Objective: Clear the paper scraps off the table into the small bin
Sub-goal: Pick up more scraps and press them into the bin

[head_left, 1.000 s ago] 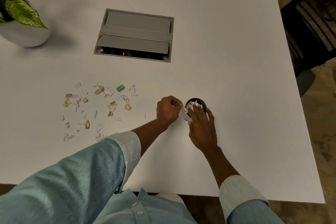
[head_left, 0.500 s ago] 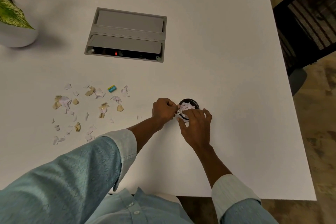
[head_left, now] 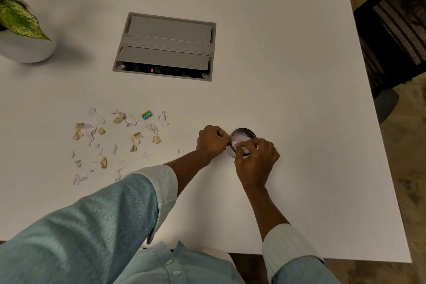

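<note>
Since a second ago our right hand (head_left: 255, 159) has lifted off the mouth of the small bin (head_left: 244, 139) and now pinches a pale scrap at its rim, fingers curled in. Our left hand (head_left: 212, 142) is closed in a loose fist against the bin's left side, thumb and forefinger on the same wad of paper; we cannot tell whether it holds more inside.

The bin looks nearly full, white paper heaped to its brim, so pushing harder could tip it or spill pieces back onto the table (head_left: 299, 99).

Most of the paper scraps (head_left: 110, 140) lie scattered well to the left of both hands, with a small blue and green piece (head_left: 146, 114) at their far edge and one stray bit (head_left: 181, 151) near our left wrist.
</note>
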`<state>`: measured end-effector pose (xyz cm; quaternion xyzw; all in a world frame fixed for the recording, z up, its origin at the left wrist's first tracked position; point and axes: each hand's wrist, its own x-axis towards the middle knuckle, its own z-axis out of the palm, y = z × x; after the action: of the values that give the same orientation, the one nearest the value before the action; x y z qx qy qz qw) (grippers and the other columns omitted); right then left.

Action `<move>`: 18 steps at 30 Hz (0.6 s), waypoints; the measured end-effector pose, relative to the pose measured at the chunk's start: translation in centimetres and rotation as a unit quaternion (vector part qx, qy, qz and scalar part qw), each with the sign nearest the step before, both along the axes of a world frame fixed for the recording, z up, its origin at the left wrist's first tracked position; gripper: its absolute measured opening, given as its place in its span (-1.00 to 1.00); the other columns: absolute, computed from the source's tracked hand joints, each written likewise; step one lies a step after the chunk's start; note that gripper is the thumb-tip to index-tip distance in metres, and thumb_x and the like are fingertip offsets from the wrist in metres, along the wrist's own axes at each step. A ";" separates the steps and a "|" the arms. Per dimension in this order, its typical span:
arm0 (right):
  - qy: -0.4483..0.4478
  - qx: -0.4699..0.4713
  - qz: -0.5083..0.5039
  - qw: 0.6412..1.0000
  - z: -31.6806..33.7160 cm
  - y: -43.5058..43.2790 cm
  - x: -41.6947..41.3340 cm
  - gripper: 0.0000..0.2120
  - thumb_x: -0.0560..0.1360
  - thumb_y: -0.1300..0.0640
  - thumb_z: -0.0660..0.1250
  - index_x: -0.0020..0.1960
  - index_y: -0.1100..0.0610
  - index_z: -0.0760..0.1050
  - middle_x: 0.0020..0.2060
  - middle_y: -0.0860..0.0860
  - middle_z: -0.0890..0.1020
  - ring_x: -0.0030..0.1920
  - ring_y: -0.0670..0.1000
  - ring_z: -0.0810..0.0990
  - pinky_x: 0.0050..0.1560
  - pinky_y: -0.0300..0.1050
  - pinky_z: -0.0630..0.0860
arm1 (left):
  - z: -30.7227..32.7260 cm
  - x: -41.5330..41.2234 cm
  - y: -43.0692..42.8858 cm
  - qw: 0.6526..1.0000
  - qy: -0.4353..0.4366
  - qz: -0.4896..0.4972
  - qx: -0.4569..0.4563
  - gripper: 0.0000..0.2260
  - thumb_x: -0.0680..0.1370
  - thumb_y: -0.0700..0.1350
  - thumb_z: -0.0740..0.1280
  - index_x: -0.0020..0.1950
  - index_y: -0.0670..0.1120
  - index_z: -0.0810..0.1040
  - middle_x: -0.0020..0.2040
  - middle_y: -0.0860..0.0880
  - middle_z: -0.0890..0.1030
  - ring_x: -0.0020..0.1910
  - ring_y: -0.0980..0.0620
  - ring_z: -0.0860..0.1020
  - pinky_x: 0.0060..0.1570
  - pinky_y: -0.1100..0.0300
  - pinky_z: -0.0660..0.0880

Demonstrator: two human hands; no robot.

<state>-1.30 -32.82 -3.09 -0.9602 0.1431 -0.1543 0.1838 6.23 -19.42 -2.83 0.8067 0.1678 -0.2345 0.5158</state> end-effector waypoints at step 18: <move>0.123 -0.120 0.189 0.967 -1.2 -1.5 -0.2 -0.50 0.62 -0.03 0.03 0.28 0.17 0.62 0.21 0.08 0.69 0.28 0.06 0.64 0.54 0.34 0.19 | -0.7 0.2 -0.2 0.998 -0.032 -0.026 0.053 -0.84 0.46 0.01 0.55 -0.26 0.01 0.66 -0.27 0.09 0.71 -0.24 0.02 0.71 -0.09 -0.07 0.71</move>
<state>-1.46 -34.37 -4.27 -0.9964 -0.0391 -0.0133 0.0740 6.43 -19.65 -3.52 0.8439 0.1422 -0.2133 0.4713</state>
